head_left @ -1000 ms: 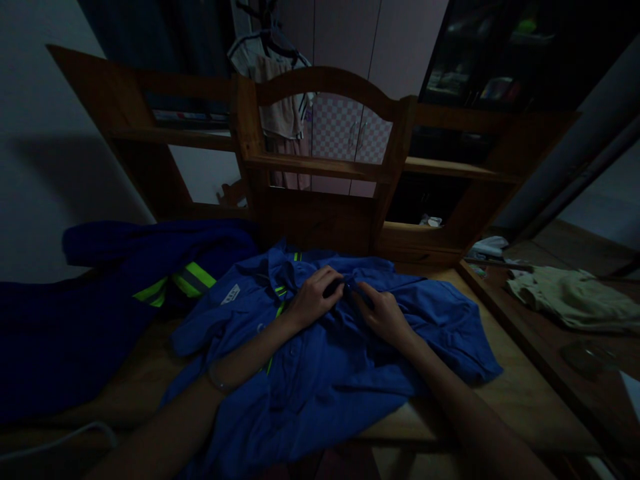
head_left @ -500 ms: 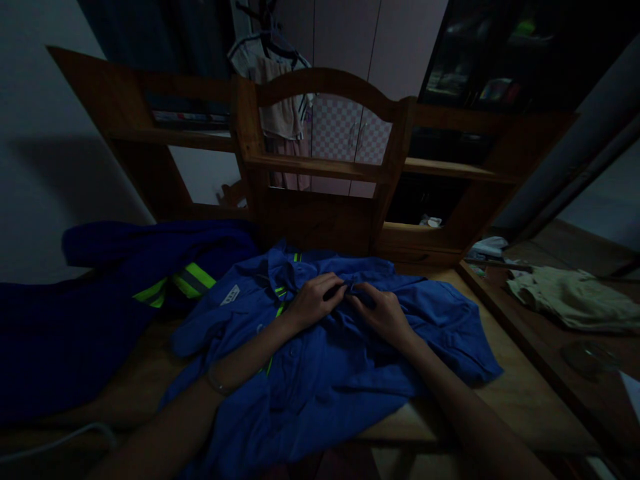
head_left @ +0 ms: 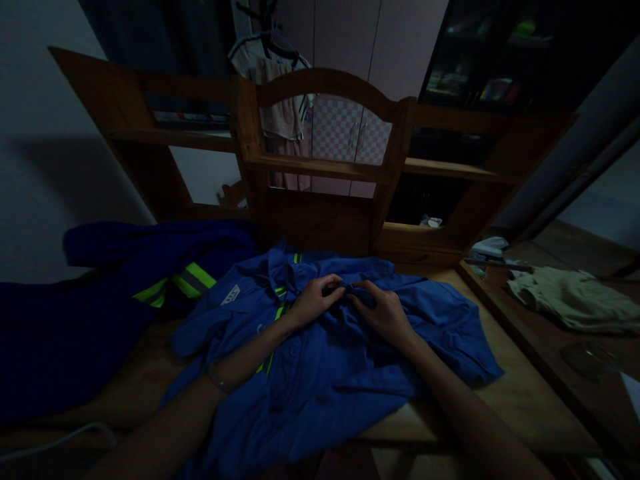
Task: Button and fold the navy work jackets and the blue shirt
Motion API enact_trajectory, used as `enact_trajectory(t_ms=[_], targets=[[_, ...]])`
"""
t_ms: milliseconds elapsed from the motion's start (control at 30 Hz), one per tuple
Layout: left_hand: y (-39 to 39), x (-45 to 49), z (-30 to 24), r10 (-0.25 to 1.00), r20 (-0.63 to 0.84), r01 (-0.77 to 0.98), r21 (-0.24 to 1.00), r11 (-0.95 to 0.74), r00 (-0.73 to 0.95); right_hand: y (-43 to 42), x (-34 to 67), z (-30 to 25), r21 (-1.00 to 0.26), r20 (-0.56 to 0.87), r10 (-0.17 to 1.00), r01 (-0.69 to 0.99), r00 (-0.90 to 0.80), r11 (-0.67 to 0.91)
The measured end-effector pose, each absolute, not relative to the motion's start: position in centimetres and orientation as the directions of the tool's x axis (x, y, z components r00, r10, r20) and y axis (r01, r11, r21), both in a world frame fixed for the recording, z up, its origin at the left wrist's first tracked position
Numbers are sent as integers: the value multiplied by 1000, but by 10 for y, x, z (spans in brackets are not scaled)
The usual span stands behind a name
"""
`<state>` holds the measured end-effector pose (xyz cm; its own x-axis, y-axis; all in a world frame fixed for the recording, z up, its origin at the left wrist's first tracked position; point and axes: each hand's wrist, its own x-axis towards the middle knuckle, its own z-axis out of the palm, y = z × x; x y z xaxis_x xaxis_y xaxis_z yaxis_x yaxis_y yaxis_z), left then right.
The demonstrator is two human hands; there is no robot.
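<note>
A blue work jacket [head_left: 320, 373] with yellow-green reflective stripes and a white chest label lies spread across the wooden desk. Over its middle, my left hand [head_left: 316, 300] pinches a fold of the cloth between thumb and fingers. My right hand [head_left: 383, 310] grips the same fold just beside it, thumb and index finger close together. The fingertips of both hands nearly meet. Whether a button lies between them is too dark and small to make out. Buttons show on the jacket front, left of my hands.
A darker blue garment [head_left: 100, 320] with reflective bands is heaped at the left. Behind the jacket rises a wooden shelf unit [head_left: 320, 220]. To the right, a pale folded cloth [head_left: 570, 297] and a glass dish [head_left: 590, 357] sit on another surface. A white cable [head_left: 65, 437] lies at lower left.
Both hands stay at the same spot on the jacket. The fingers shift slightly, and the pinched fold is a little more bunched up between them.
</note>
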<state>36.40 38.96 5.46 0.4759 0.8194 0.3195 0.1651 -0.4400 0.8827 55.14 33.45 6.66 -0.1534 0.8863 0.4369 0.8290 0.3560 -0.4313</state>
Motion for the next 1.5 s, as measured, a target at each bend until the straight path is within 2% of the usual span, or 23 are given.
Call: enact_trajectory(t_ms=[267,567,900,1200,1400,1500], targets=[[395,365,50,807,261,43,942,-333,530,338,553,67,-433,405,904,843,-135,320],[394,365,53,804,266,105,922,-374,531,338,552,65,-462,426,897,824,-119,328],[395,365,50,776,311,113,892,-438,548,335,550,67,-460,407,897,808,-175,367],[392,364,51,779,358,269,795,-543,515,331,548,72,-443,407,886,800,-223,404],[390,363,56,791,369,372,732,-571,488,333,550,74,-475,453,891,841,-20,260],[390,362,58,804,357,400,727,-559,475,337,553,71,-454,440,898,857,-22,243]])
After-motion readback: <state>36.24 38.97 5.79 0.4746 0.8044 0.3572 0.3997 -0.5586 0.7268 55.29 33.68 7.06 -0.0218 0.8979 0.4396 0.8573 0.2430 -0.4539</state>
